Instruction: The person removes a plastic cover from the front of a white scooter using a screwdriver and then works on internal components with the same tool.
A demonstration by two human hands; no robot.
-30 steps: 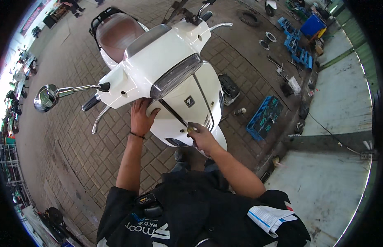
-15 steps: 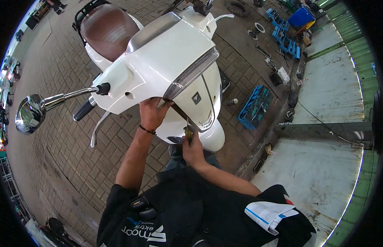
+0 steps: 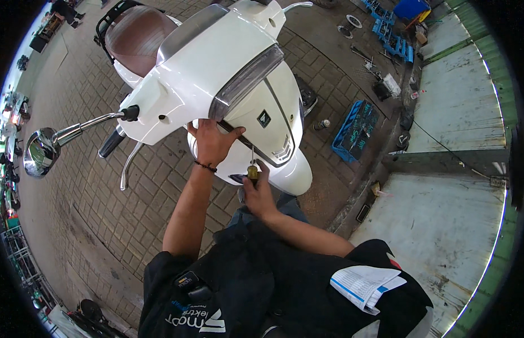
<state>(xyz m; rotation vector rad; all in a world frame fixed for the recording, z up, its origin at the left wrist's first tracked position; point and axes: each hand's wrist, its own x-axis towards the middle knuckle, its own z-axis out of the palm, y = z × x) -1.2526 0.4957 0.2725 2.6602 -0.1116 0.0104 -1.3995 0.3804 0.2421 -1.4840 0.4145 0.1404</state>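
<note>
Scooter (image 3: 202, 65) is parked on paving (image 3: 155, 186), directly ahead. Finished in glossy white; fitted with brown seat (image 3: 135, 42), greyish lens (image 3: 248, 83), dark strip (image 3: 264, 155), diamond badge (image 3: 263, 119). Screwdriver (image 3: 252, 172), yellowish handle, thin metal shank, is clamped in right hand (image 3: 259, 194), pointed at strip; contact unclear. Left hand (image 3: 214, 145) is laid below lens, thumb spread; whether an edge is gripped can't be told.

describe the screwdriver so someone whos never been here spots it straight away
Start at the large glossy white scooter and find the dark slanting strip along its front panel's left edge. Just below the strip, the person's right grip holds a yellowish-handled screwdriver with a thin metal shaft. Its yellowish handle sets it apart from the white bodywork and dark strip beside it.
</note>
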